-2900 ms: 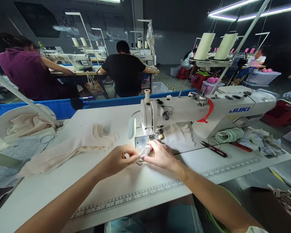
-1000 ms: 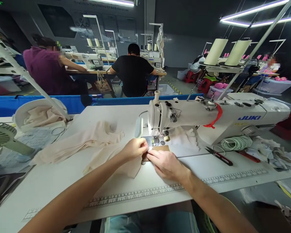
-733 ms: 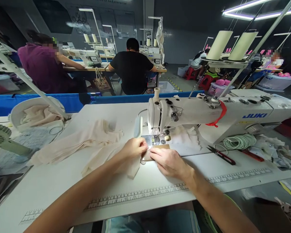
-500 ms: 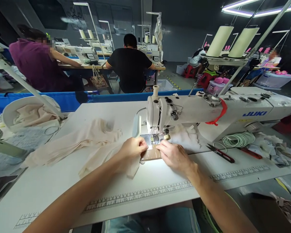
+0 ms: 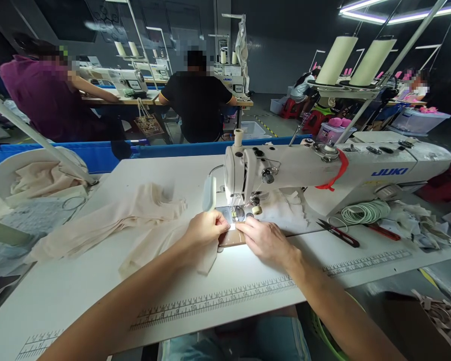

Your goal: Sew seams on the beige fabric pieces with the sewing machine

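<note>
So here's where I'm at: my left hand point(image 5: 206, 228) sits on the near end of the beige fabric strip point(image 5: 165, 246), thumb and forefinger closed on its edge right in front of the presser foot point(image 5: 236, 214), the other fingers point(image 5: 214, 220) curled in tight together. My right hand point(image 5: 265, 241) lies flat, its fingers point(image 5: 245, 228) straight and pressed side by side on a tan piece point(image 5: 233, 239) that lies just in front of the needle plate point(image 5: 225, 212). The strip's long axis runs diagonally, one end pointing up at the needle and the rest trailing down-left across the desk point(image 5: 97, 296) toward me. The tan piece lies the other way, long side roughly left to right, along the desk's front edge. Whether the strip overlaps the tan piece under my hands, I can't tell. The sewing machine point(image 5: 323, 168) stretches off to my right, and a second heap of beige fabric point(image 5: 108, 223) lies well to the left. Thread snips point(image 5: 338, 233) and a coil of pale cord point(image 5: 364, 211) lie off to the right, apart from my hands.
</note>
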The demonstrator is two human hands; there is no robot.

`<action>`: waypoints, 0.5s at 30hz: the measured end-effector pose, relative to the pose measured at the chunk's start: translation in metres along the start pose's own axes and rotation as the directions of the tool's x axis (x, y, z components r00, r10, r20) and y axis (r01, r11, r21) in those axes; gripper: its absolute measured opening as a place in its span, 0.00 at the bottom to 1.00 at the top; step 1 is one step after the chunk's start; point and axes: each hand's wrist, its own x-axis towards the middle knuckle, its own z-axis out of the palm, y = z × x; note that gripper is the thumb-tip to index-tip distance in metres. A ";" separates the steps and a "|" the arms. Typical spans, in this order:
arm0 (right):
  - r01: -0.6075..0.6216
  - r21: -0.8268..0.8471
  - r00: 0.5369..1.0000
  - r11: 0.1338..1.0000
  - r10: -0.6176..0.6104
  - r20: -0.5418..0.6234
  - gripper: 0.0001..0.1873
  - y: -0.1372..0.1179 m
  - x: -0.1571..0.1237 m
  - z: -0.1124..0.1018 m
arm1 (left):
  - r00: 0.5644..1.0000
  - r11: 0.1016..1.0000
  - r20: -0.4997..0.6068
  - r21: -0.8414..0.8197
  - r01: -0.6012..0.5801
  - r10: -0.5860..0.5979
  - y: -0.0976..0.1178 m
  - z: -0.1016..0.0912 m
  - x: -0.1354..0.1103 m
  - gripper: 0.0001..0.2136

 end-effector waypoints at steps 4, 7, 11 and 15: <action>0.021 -0.030 1.000 0.999 -0.020 0.022 0.20 0.000 0.000 0.001 | 1.000 1.000 0.010 0.007 0.015 -0.015 0.001 0.000 0.000 0.10; 0.046 -0.037 0.999 0.998 -0.046 0.022 0.20 0.001 0.000 0.003 | 1.000 0.999 0.001 0.028 0.024 -0.024 0.002 0.000 0.001 0.09; 0.082 -0.061 0.996 0.995 -0.080 0.034 0.19 0.000 0.001 0.004 | 0.995 0.976 -0.068 0.211 -0.057 0.073 0.001 0.000 -0.002 0.08; 0.096 -0.075 0.995 0.993 -0.094 0.033 0.15 -0.002 0.002 0.002 | 0.854 0.739 -0.056 0.533 -0.412 0.517 -0.005 0.007 -0.014 0.12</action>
